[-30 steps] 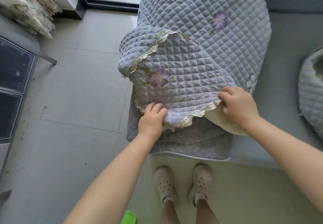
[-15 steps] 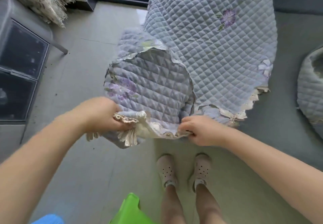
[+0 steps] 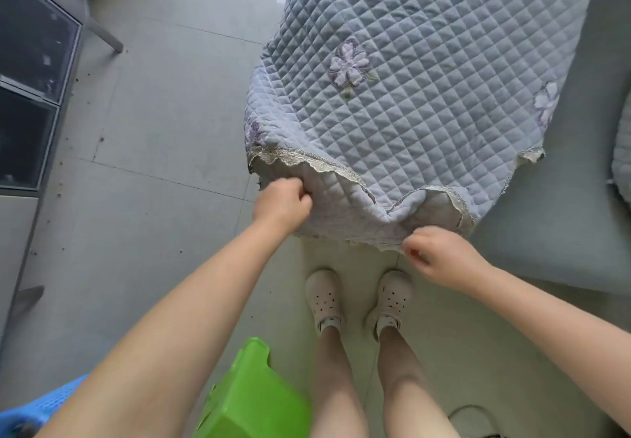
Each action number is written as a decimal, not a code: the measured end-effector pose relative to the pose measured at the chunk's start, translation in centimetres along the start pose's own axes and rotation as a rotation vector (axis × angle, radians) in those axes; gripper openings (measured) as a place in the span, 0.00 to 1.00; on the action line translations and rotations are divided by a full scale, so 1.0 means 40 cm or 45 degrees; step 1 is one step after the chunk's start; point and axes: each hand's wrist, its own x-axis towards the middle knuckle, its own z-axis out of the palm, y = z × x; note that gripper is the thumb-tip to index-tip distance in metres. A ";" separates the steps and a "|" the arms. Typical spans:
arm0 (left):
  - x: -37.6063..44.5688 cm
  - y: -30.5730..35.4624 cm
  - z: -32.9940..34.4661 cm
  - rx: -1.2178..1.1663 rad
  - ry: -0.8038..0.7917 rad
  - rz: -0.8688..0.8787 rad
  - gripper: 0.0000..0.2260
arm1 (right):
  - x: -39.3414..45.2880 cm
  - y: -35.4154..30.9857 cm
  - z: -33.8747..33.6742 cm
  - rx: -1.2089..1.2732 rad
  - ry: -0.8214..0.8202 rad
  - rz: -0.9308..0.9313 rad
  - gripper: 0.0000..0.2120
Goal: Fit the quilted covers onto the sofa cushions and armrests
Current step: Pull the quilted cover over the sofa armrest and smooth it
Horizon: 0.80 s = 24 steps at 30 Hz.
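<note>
Over the near end of the sofa armrest, the quilted cover [image 3: 426, 72] lies draped, its grey-blue diamond stitching and purple embroidered flowers facing up and its lace-trimmed hem hanging toward the person. At the lower left corner of that hem, the left hand [image 3: 281, 203] has its grip closed on the fabric, fingers curled round a bunched fold just under the lace edge. At the lower right, the right hand [image 3: 440, 256] pinches the hem's bottom edge between thumb and fingertips, where the cloth folds back and shows its paler underside. Between the two hands the hem sags in a loose curve. To the right of the cover sits the grey sofa seat [image 3: 563, 226], and at the far right edge a second quilted piece [image 3: 623, 150] is partly in view. Below the hands, the person's feet in pale clogs [image 3: 324, 297] stand on the tiled floor [image 3: 164, 123], with a green plastic stool [image 3: 252, 400] near the left leg.
</note>
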 end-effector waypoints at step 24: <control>0.007 -0.019 0.082 0.245 0.078 -0.054 0.25 | -0.068 0.104 0.011 -0.048 0.514 0.425 0.33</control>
